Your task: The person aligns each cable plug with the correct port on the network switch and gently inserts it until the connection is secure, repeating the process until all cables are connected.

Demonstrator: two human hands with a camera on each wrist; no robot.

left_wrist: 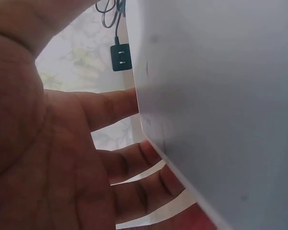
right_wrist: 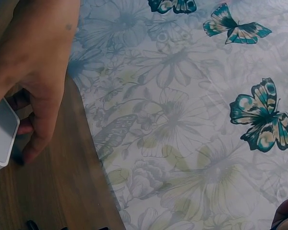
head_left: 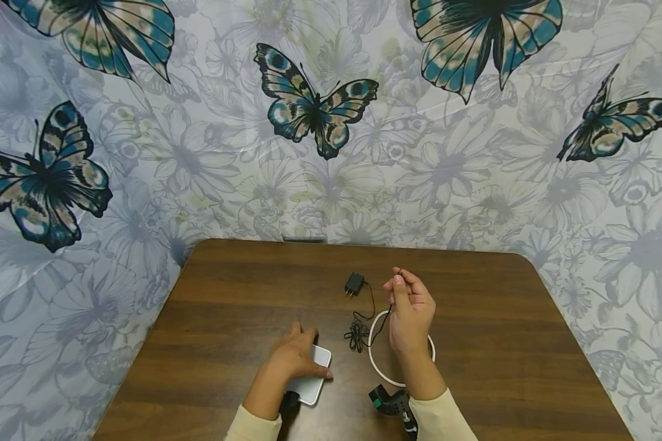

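Note:
My left hand (head_left: pixel 295 360) grips a flat white rectangular device (head_left: pixel 310 389) with rounded corners, thumb on its right side and fingers around its far end. In the left wrist view the device's smooth white face (left_wrist: pixel 221 105) fills the right side, with the fingers (left_wrist: pixel 134 196) along its edge. Raised above the table, my right hand (head_left: pixel 412 315) pinches the end of a thin black cable (head_left: pixel 385 321) between thumb and fingers; the tip itself is mostly hidden. That cable leads through a loose coil (head_left: pixel 357 335) to a black power adapter (head_left: pixel 355 282) with two prongs.
A white ring-shaped loop (head_left: pixel 375 362) lies on the brown wooden table (head_left: pixel 491 343), partly behind the right forearm. A black wrist mount (head_left: pixel 387 401) with a green patch sits by the right sleeve. Butterfly-printed cloth (head_left: pixel 331 190) hangs behind the table's far edge.

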